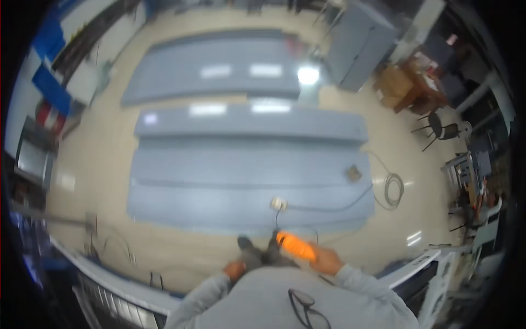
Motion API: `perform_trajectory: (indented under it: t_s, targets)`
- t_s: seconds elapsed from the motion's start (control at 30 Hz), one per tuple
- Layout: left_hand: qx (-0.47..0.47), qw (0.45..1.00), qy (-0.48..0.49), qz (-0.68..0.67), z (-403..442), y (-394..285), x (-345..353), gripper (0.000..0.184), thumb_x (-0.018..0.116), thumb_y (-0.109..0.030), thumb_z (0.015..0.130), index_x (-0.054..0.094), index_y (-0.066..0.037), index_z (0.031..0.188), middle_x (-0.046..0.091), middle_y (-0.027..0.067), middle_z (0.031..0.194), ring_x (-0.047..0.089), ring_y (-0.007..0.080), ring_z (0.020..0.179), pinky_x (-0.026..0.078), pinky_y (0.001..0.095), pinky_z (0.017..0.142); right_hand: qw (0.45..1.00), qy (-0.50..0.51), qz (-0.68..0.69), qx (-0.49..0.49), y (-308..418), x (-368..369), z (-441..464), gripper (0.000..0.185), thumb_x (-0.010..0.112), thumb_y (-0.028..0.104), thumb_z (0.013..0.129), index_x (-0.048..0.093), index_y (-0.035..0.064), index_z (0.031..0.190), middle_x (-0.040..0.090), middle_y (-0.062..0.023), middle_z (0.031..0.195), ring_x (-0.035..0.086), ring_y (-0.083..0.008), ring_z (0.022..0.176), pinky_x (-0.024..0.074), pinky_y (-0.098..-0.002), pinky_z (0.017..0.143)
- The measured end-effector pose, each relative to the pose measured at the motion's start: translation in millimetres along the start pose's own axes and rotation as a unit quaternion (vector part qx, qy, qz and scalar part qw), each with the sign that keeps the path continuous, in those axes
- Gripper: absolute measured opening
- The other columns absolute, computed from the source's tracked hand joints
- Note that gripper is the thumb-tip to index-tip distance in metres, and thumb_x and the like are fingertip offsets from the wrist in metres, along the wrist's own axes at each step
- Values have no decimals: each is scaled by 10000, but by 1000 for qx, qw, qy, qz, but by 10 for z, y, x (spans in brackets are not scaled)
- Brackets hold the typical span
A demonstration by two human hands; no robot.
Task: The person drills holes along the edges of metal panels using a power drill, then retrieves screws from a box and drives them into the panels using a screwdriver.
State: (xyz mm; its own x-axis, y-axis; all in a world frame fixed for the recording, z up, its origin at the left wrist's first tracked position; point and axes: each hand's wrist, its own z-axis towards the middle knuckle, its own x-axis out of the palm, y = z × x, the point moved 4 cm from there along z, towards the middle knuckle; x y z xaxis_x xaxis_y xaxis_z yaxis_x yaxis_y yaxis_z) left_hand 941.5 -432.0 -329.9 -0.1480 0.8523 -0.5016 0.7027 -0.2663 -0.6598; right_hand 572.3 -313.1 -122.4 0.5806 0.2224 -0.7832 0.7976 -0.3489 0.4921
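My right hand (327, 261) is closed around an orange corded power tool (297, 246), held in front of my waist at the right. Its dark end points left, towards my shoes; blur hides its exact kind. A thin dark cord runs near that end up to a pale power strip (279, 204) lying on the grey panels (241, 164). My left hand (234, 270) hangs low beside my left leg, fingers curled in, with nothing visible in it. The panels lie flat on the floor just beyond my feet.
A coiled cable (393, 189) lies right of the panels, and a small brownish block (353, 174) rests on them. Another grey sheet (219, 68) lies farther off. A grey cabinet (361, 44), a cardboard box (393, 88) and a black chair (440, 130) stand at the right.
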Motion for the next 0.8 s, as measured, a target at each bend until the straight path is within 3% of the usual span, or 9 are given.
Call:
perform_trajectory:
  t_s: [0.1,0.27,0.37,0.47,0.5,0.67,0.8]
  targets:
    - [38,999,14,33,146,102,71,397,543,-383,1062,726,-31,1043,744,269,1044,696,489,1008,533,584,883,997,52,48,38,147,-75,27,625,693,316,897,500,178,1475,757,-222,921,734,-466,833,575,-563,736]
    - [-80,989,40,114,-38,-311,-144,461,512,-503,1062,756,-115,1114,761,226,1077,717,456,1017,551,563,884,993,77,84,38,37,-42,-52,678,703,302,869,471,158,1489,759,-220,930,732,-468,869,569,-568,771]
    - [-91,980,77,157,22,-232,-260,514,487,-570,1062,761,-146,1161,765,219,1095,725,441,1024,556,558,901,995,57,71,27,-55,7,-106,687,698,285,864,462,154,1497,762,-216,940,730,-472,864,569,-572,770]
    - [98,960,186,185,17,-59,-419,599,480,-634,1052,759,-125,1202,766,209,1135,720,422,1077,551,528,948,996,47,62,40,-117,111,-174,687,682,271,867,455,153,1505,762,-220,947,730,-474,869,570,-574,775]
    - [122,954,207,178,-9,2,-477,606,479,-637,1051,758,-122,1205,766,208,1139,720,419,1082,550,523,952,996,45,62,48,-78,125,-229,685,677,269,868,454,151,1506,761,-223,948,729,-475,870,569,-575,775]
    - [17,982,151,108,-45,398,-699,640,472,-656,1051,753,-106,1220,765,199,1156,718,407,1104,548,499,972,995,4,76,71,203,255,-255,679,661,265,868,456,142,1503,757,-243,961,727,-479,879,563,-583,776]
    - [10,989,136,59,-75,851,-836,668,467,-671,1050,749,-93,1231,765,193,1170,716,397,1123,546,479,988,991,-1,61,115,659,492,-167,653,661,265,868,471,146,1481,760,-242,973,730,-474,883,565,-584,780]
